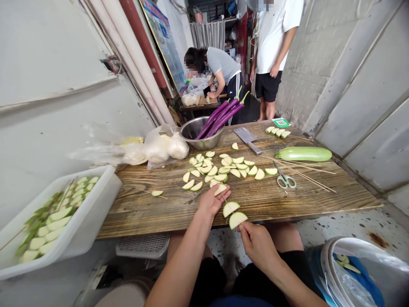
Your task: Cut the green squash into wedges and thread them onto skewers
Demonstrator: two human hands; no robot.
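Note:
My left hand (211,200) is turned palm up at the table's front edge, with a half-round zucchini slice (220,189) held in its fingers. My right hand (257,243) pinches a thin wooden skewer (225,198) at its near end, just below a threaded slice. Two pale slices with green rims, the nearer slice (238,220) and the farther slice (230,209), sit on that skewer. Its far end reaches the slice in my left hand; whether it pierces it I cannot tell. Beyond my hands lies a loose pile of cut zucchini slices (234,167) on the wooden table (179,217).
A white bin (110,181) of skewered slices stands left. Scissors (284,179), a whole zucchini (303,153), a cleaver (247,137) and a bowl (201,143) of eggplants (220,119) are on the table. A lined bucket (332,260) stands right. Two people are behind.

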